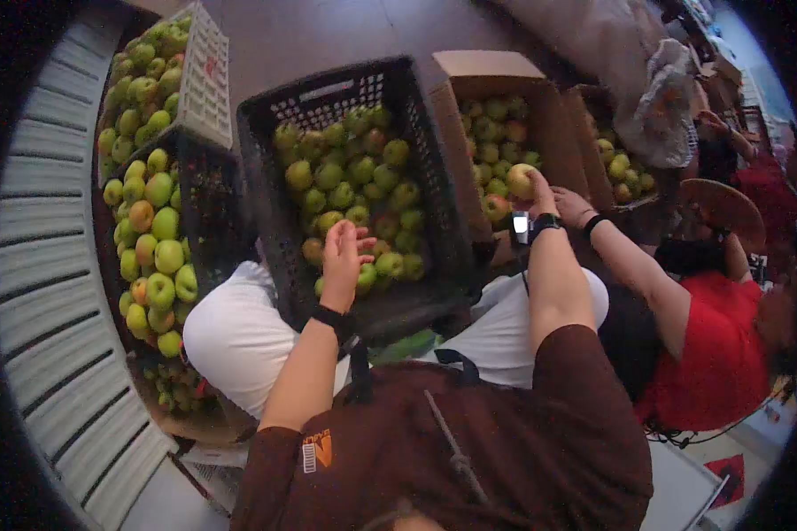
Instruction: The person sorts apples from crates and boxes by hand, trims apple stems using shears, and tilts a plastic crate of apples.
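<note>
My left hand is over the near part of a black plastic crate, fingers apart and nothing in them. Green and reddish apples fill much of that crate, and some lie just under my fingers. To the right, my right hand grips a pale yellow-green apple above the near end of a cardboard box. More apples lie inside this box. A band is around each of my wrists, the right one with a small lit device.
A co-worker's hand is close beside my right wrist; their red sleeve is further right. Another box of apples stands beyond. On my left are a white crate, heaped apples and a slatted white surface.
</note>
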A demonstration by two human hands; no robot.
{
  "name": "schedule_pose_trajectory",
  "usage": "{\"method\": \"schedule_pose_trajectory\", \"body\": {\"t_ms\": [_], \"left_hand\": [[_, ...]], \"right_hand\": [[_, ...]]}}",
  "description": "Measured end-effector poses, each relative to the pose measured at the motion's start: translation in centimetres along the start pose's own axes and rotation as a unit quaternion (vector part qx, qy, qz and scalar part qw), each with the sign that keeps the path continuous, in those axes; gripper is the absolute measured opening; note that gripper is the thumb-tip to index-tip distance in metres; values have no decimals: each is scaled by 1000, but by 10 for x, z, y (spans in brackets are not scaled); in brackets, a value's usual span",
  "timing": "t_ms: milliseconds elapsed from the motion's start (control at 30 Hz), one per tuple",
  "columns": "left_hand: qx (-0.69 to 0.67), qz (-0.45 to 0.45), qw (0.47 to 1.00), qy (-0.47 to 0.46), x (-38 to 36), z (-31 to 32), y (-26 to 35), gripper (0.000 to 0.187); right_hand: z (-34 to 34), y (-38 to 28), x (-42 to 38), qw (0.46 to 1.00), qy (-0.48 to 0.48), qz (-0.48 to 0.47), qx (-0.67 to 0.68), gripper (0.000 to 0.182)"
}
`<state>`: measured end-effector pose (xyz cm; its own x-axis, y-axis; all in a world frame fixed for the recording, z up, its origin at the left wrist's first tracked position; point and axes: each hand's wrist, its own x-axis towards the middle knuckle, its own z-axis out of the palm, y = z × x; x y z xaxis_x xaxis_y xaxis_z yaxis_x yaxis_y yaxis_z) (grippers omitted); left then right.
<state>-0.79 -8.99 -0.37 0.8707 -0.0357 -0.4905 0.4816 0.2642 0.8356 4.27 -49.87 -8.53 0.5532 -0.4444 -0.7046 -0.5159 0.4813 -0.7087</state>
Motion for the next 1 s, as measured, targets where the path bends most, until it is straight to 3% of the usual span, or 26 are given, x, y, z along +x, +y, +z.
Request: {"method": "schedule_pose_trajectory", "body": {"t_ms": [33, 100, 233, 367, 400, 500, 567, 633, 700, 767, 800, 900, 1000], "left_hand": [[6, -3, 1000, 4, -1, -3, -1, 40], [15, -14, 1000, -4, -1, -11, -7, 39], [18, -13, 1000, -2, 4, -5, -3, 38], [-2, -6, 999, -39, -3, 5, 12, 39], [-8, -2, 999, -53, -7, 7, 17, 39], [-93, -33, 989, -109, -12, 11, 36, 43], [-132, 8, 978, -162, -25, 13, 48, 48], [-248, 8, 946, -206, -33, 16, 55, 45], [-205, 21, 954, -220, -38, 9, 53, 47], [-194, 4, 953, -232, -41, 3, 57, 46], [-127, 65, 969, -202, -38, 2, 57, 44], [-168, 60, 964, -198, -45, -1, 62, 42], [-135, 86, 970, -180, -42, -6, 54, 42]], "right_hand": [[-3, 7, 7, 999, -5, -49, -6, 52], [-1, 7, 13, 994, 54, 13, -91, 52], [41, -10, -19, 999, -8, -25, -33, 48], [82, -59, -84, 959, -253, -54, 113, 40], [99, -68, -115, 960, -248, -62, 116, 37], [124, -52, -164, 932, -359, -49, 20, 44], [141, -19, -200, 907, -415, -56, -40, 43], [157, 6, -229, 867, -428, -129, -220, 43], [166, 28, -254, 843, -465, -152, -223, 42], [167, 30, -274, 883, -449, -40, -133, 43], [167, 29, -280, 896, -436, 15, -87, 44], [162, 41, -282, 917, -394, -32, -49, 43], [164, 46, -285, 918, -364, -119, -103, 43]]}}
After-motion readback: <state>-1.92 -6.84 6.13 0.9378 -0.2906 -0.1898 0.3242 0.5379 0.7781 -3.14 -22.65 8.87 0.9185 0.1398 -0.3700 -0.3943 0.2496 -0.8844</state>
